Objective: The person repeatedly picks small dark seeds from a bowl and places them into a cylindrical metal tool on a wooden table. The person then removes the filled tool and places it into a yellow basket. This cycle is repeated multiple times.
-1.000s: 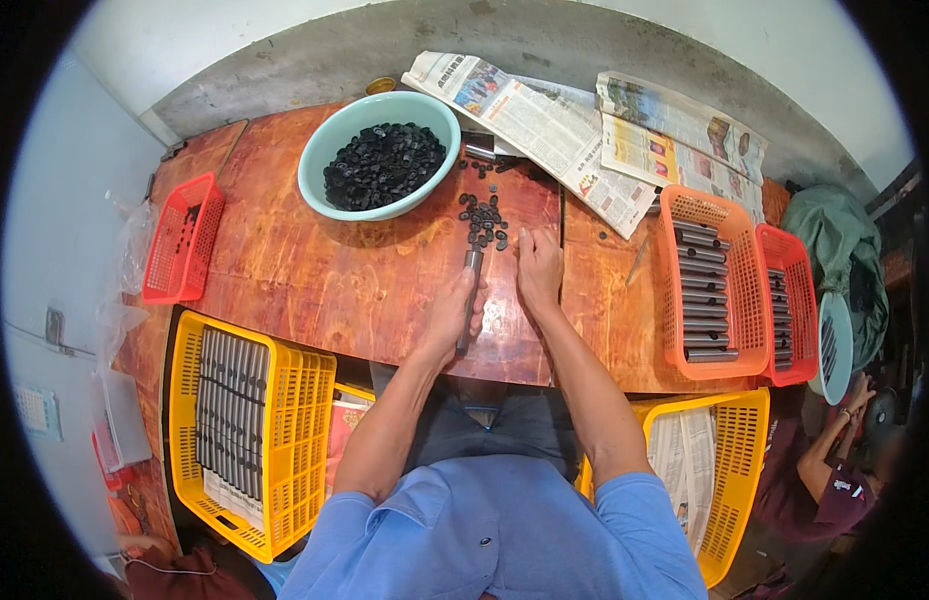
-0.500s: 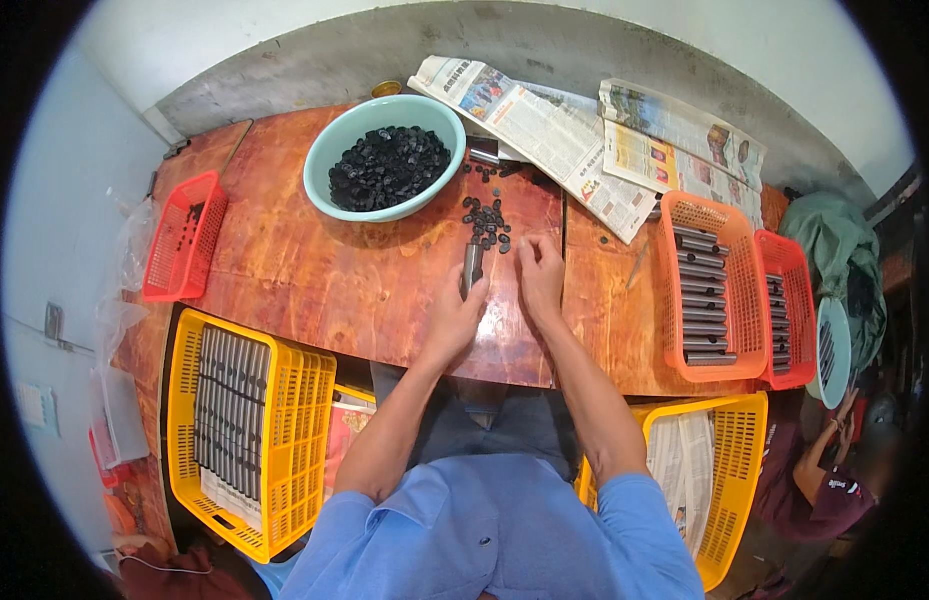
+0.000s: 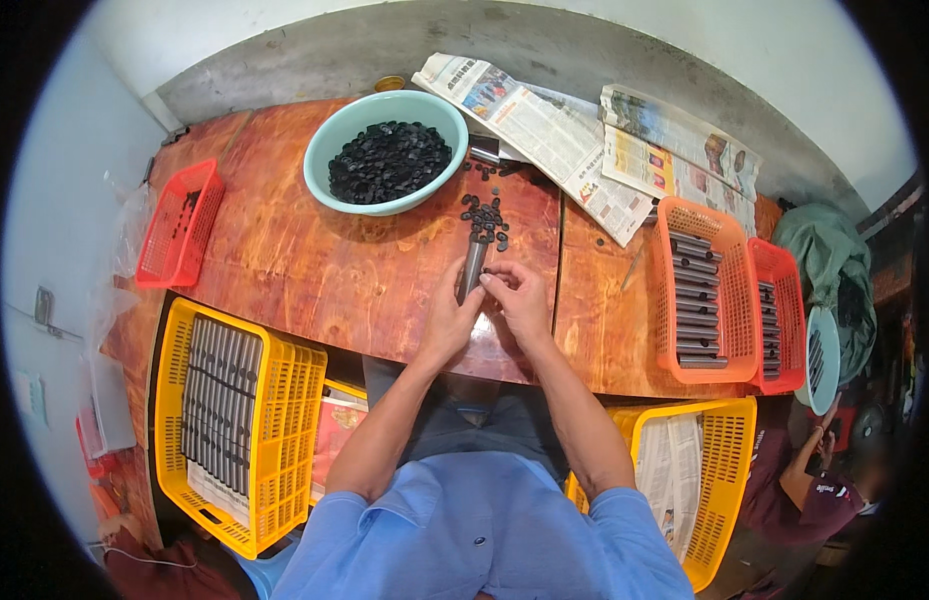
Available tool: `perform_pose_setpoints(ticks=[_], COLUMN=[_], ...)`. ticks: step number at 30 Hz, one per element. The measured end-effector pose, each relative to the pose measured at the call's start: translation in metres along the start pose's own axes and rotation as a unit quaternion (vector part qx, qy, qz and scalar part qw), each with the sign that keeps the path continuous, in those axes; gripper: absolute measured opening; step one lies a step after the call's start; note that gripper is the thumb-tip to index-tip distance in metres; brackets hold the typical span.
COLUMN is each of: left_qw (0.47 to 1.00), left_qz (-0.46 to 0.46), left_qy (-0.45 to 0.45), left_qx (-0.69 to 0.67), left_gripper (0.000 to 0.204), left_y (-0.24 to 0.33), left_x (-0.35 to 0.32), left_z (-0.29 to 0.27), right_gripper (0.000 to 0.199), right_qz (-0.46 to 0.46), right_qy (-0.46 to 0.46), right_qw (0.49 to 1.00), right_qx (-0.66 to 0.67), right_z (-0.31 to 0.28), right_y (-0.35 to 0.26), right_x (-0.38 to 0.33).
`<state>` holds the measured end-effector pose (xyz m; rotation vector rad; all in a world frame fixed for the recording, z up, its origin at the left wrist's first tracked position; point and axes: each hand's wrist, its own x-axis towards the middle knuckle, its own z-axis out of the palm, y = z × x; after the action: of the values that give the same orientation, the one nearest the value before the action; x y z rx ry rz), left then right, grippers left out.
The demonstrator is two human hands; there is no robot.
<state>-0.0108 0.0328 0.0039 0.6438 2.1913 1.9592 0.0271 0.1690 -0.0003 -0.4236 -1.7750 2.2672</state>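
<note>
Holding a dark metal tube [image 3: 472, 268] in the left hand [image 3: 450, 322], grip clenched around its lower end, tube lying almost flat and pointing away over the wooden worktop [image 3: 314, 270]. Pinching something small at the tube's side with the right hand [image 3: 519, 300], grip closed at the fingertips; too small to identify, probably one of the small black caps [image 3: 487, 218] lying scattered just beyond the tube's far tip. Judging the step as fitting a cap onto the tube: keeping the tube steady in the left grip, bringing the cap square to the end and pressing straight rather than at an angle. Noting the teal bowl [image 3: 324, 150] of more black pieces further out and to the left of the grip, newspapers [image 3: 544, 125] further out to the right. Noting an orange basket [image 3: 729, 225] of finished-looking tubes well to the right, a yellow crate [image 3: 284, 400] of tubes low on the left below the worktop edge. Finding bare worktop on both sides of the grip, near edge lying just under the wrists, so little room toward the body.
</note>
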Motion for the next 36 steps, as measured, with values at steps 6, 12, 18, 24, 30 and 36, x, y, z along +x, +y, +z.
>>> perform_pose_setpoints(ticks=[6, 12, 18, 24, 30, 36], left_qw=[0.958, 0.954, 0.959, 0.951, 0.953, 0.946], left_qz=[-0.193, -0.184, -0.149, -0.147, -0.144, -0.141], left_qy=[0.012, -0.004, -0.020, -0.017, -0.030, -0.024], left_qx=[-0.213, -0.236, -0.241, -0.272, -0.264, -0.291], left_gripper=[0.030, 0.027, 0.023, 0.028, 0.029, 0.030], left_y=[-0.009, -0.018, -0.020, -0.022, -0.027, -0.030], left_x=[-0.001, -0.004, -0.007, -0.010, -0.008, -0.008], left_z=[-0.013, -0.019, -0.025, -0.028, -0.028, -0.028], right_gripper=[0.026, 0.018, 0.011, 0.011, 0.010, 0.012], right_qz=[-0.125, -0.169, -0.236, -0.273, -0.244, -0.236], right_qy=[0.080, 0.105, 0.080, 0.022, 0.007, -0.004], right_qw=[0.910, 0.909, 0.844, 0.753, 0.739, 0.713], right_qx=[-0.388, -0.367, -0.475, -0.598, -0.628, -0.661], right_z=[-0.018, -0.023, -0.031, -0.020, -0.013, -0.003], right_y=[0.009, -0.004, -0.005, -0.006, -0.007, -0.015], right_x=[0.019, 0.052, 0.101, 0.116, 0.118, 0.113])
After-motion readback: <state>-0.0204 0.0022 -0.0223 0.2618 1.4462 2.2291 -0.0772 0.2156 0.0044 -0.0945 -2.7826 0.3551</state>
